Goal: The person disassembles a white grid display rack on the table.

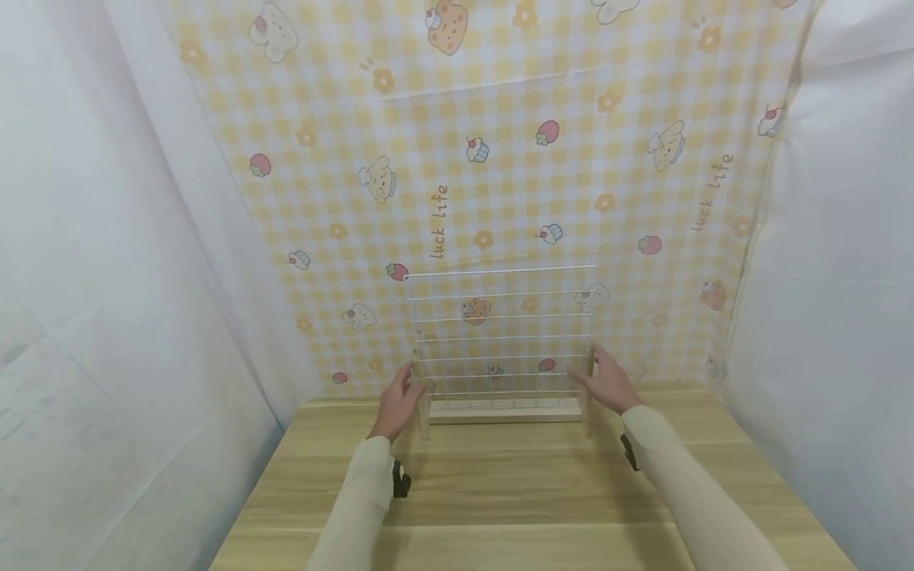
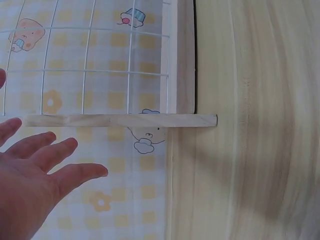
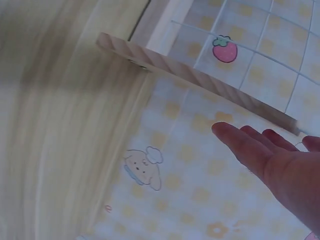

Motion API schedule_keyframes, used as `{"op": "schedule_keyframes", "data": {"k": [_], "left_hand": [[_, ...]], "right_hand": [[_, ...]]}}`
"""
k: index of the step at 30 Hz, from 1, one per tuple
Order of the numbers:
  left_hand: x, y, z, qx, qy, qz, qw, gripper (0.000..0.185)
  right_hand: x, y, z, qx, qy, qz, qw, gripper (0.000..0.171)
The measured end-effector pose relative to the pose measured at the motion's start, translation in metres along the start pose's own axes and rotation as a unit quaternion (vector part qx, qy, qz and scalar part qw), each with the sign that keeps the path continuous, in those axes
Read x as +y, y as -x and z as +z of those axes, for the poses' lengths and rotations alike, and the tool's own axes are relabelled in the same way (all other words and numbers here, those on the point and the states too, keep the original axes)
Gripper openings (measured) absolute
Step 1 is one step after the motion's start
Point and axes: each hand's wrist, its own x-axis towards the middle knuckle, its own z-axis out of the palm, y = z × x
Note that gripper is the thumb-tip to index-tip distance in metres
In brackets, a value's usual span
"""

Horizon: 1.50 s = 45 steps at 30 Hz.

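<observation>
Yellow-and-white checked cloth (image 1: 500, 103), printed with strawberries, cupcakes and little animals, hangs across the back from where I stand, with plain white cloth walls (image 1: 93, 262) on both sides. Below it spreads a pale wood-grain tabletop (image 1: 493, 484). Near its back edge stands a white wire grid panel (image 1: 504, 338), its wires crossing in rectangles. A flat pale wooden strip (image 1: 505, 411) runs along its foot, long axis from left to right.

Two arms in cream sleeves (image 1: 703, 492) reach toward it, one to each side. The person's left hand (image 1: 397, 404) is at the left end and the right hand (image 1: 610, 382) at the right, so the panel lies inward of both, between them. At each end rises a narrow wooden bar, the left post (image 2: 120, 120) and the right post (image 3: 200, 81), each with its long axis running up from the tabletop. The fingers are nearest the upper parts of these posts, and neither hand looks clearly closer than the other.

On both hands the fingers that show are loose and extended, clenched around nothing. Some fingertips run out of the wrist views, so I can't tell whether any touch the wood.
</observation>
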Motion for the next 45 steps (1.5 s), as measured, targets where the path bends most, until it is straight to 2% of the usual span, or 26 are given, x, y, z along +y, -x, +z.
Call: {"op": "schedule_keyframes", "data": {"k": [1, 10, 14, 23, 34, 40, 45], "left_hand": [[-0.004, -0.004, 0.001, 0.005, -0.004, 0.002, 1.0000, 0.065], [0.004, -0.018, 0.003, 0.018, -0.011, 0.003, 0.9998, 0.067], [0.006, -0.019, 0.003, 0.029, -0.017, -0.008, 0.9994, 0.066], [0.006, -0.021, 0.001, 0.044, -0.015, -0.018, 0.9987, 0.071], [0.005, -0.009, -0.012, 0.054, -0.071, -0.007, 0.9960, 0.054], [0.000, -0.002, -0.025, 0.068, -0.099, 0.021, 0.9926, 0.037], [-0.004, 0.002, -0.033, 0.047, -0.089, 0.037, 0.9942, 0.043]], "right_hand": [[-0.002, -0.001, 0.000, -0.003, 0.002, -0.001, 1.000, 0.098], [-0.011, 0.000, 0.002, -0.030, 0.023, -0.009, 0.999, 0.090], [-0.009, 0.000, 0.005, -0.032, 0.035, -0.024, 0.999, 0.084], [-0.007, 0.001, 0.004, -0.035, 0.042, -0.032, 0.998, 0.087], [-0.008, 0.002, 0.003, -0.032, 0.040, -0.039, 0.998, 0.086], [-0.007, 0.003, 0.006, -0.024, 0.043, -0.053, 0.997, 0.085], [-0.005, 0.005, 0.009, -0.022, 0.046, -0.073, 0.996, 0.085]]}}
